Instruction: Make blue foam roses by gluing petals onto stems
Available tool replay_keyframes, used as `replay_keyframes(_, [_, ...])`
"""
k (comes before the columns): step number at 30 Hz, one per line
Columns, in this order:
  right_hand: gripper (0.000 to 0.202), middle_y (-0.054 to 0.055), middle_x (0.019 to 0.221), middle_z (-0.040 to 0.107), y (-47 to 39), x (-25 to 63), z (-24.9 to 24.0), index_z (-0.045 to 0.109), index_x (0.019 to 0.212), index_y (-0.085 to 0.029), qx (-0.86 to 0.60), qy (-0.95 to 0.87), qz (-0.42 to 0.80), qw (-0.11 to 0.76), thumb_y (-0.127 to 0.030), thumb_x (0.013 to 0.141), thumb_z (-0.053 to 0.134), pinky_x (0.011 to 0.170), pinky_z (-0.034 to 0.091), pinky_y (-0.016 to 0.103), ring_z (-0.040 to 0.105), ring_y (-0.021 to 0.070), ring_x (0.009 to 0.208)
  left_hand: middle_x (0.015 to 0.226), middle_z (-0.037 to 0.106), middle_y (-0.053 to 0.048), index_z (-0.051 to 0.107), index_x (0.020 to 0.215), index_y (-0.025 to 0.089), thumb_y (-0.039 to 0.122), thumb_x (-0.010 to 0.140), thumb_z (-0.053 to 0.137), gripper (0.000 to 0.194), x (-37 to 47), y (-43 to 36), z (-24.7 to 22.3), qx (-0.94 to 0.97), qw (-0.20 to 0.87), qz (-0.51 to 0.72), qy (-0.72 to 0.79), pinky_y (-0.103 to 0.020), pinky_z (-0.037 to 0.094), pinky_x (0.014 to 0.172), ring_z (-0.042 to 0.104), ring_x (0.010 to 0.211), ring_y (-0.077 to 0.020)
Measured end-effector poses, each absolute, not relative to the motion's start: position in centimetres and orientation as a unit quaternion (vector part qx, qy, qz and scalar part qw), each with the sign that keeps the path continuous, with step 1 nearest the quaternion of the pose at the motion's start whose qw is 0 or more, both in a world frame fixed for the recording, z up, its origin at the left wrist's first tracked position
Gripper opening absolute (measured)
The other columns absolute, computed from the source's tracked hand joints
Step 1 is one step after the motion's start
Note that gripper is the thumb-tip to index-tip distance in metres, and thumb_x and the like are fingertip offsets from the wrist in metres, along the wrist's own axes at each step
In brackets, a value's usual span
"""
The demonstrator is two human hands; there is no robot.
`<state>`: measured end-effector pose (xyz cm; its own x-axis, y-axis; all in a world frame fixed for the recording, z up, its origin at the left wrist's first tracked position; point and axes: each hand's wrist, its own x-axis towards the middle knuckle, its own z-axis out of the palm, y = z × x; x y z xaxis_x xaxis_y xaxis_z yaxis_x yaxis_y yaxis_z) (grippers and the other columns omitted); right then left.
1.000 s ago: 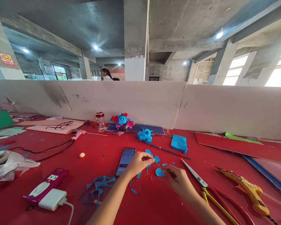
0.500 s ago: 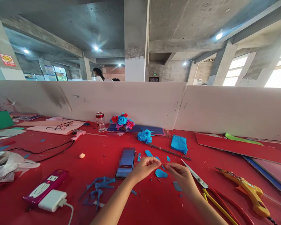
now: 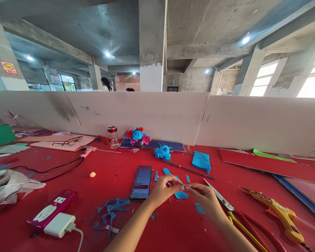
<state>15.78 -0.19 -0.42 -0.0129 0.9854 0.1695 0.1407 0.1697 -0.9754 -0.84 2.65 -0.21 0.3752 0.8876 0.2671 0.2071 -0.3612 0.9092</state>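
Observation:
Above the red tabletop, my left hand (image 3: 165, 190) and my right hand (image 3: 206, 198) meet fingertip to fingertip. Both are closed in a pinch on a small blue piece (image 3: 184, 186), mostly hidden by the fingers; whether it is paper or cloth I cannot tell. Under and around the fingers lie cut blue pieces, among them a rounded petal shape (image 3: 182, 195) and a strip (image 3: 167, 171). Left of my left hand lies a phone (image 3: 141, 182) with its screen lit. Scissors (image 3: 222, 197) lie beside my right forearm, the blades pointing away.
A yellow glue gun (image 3: 277, 211) lies at the right. Blue paper-like flowers (image 3: 162, 152), a folded blue stack (image 3: 201, 161) and a glass jar (image 3: 112, 137) stand or lie toward the partition (image 3: 147, 108). At left are a purple power strip (image 3: 51, 208) and blue scraps (image 3: 111, 211).
My fingertips have come closer together, with the left thumb and fingers shifting slightly right. A bit of blue now shows between them. The person behind the partition has moved a little left.

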Motion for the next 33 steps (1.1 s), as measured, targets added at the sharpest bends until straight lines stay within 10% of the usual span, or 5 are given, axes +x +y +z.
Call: replay_keyframes(33, [0.029,0.001,0.056,0.060,-0.4,15.2,-1.0,0.066,0.062,-0.015,-0.506,-0.614,0.380,0.472,-0.043,0.065,0.063,0.047,0.037,0.022,0.050,0.0119,0.051,0.072,0.064,-0.002,0.066,0.070,0.018,0.032,0.073,0.060,0.016,-0.8,2.1,0.9,0.690,0.339,0.517,0.376,-0.023,0.039,0.059,0.053,0.065,-0.0134])
